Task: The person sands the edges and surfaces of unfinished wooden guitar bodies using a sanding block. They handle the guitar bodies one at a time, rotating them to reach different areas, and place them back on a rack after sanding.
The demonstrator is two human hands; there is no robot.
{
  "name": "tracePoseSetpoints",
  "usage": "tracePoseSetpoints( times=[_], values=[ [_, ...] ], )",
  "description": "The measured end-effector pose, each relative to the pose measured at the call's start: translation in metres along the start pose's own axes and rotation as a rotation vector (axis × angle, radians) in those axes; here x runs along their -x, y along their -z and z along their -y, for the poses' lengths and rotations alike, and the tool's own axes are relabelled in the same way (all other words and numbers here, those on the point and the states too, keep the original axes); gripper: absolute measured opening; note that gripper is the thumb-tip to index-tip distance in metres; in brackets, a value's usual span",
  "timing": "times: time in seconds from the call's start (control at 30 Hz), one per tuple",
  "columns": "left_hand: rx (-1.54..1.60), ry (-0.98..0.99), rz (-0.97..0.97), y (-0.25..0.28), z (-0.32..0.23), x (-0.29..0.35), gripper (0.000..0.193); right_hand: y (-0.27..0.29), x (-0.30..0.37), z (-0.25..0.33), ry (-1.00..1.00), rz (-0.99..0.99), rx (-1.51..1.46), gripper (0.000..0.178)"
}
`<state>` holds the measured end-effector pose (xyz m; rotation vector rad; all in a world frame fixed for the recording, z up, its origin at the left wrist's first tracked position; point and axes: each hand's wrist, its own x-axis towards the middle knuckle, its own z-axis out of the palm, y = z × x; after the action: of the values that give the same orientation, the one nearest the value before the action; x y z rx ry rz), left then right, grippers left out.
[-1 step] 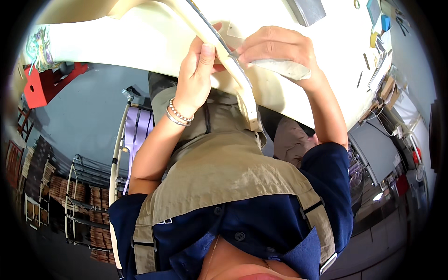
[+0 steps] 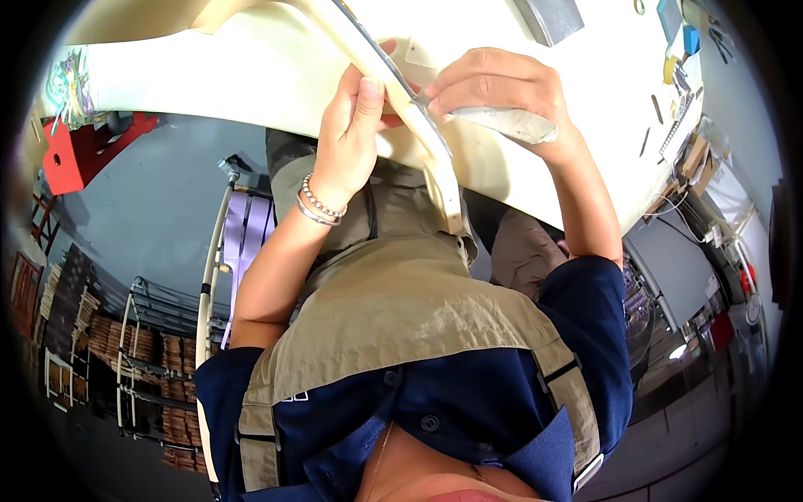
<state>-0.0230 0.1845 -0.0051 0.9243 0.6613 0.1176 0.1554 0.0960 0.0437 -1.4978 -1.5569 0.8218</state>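
Two hands: both are on the work near twelve o'clock; the left hand (image 2: 350, 134) lies at the bar's nine o'clock, the right hand (image 2: 502, 84) at its three.
Cream bar: the curved bar (image 2: 398, 105) slants from eleven o'clock towards five, its near end past the table (image 2: 226, 79) edge, by the apron (image 2: 401, 293); contact there cannot be told.
Left fingers: clasped around the bar, thumb on the near face, the others partly hidden behind.
Right fingers: pinched on a small grey tip (image 2: 421, 98) at the dark strip (image 2: 383, 57) along the bar's edge; a whitish piece (image 2: 506, 124) sits under the palm, its kind unclear.
Slip risk: the tip could skid off the strip towards ten o'clock and catch the left fingers, if pressure is uneven.
Twist risk: the bar could roll or swing at its five o'clock end, if the left hold loosens while the right presses.
Mark risk: the tip could scratch the cream surface, if its angle drifts.
Since the earlier frame: hands, bar and tip look practically unmoved; any shift is too slight to judge.
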Motion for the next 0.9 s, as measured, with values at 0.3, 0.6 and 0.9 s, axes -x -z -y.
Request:
tracePoseSetpoints(
  times=[0.3,0.6,0.9],
  values=[
    [-0.004,-0.001,0.027,-0.001,0.003,-0.001,0.056,-0.001,0.020,0.005,-0.062,0.004,-0.052,0.014],
    [-0.017,0.008,0.046,-0.004,0.000,-0.002,0.056,-0.003,0.026,0.006,-0.038,-0.026,-0.023,0.018],
    [0.024,0.002,0.029,-0.012,0.006,-0.001,0.056,-0.003,0.051,0.011,-0.110,-0.050,-0.056,0.016]
  ],
)
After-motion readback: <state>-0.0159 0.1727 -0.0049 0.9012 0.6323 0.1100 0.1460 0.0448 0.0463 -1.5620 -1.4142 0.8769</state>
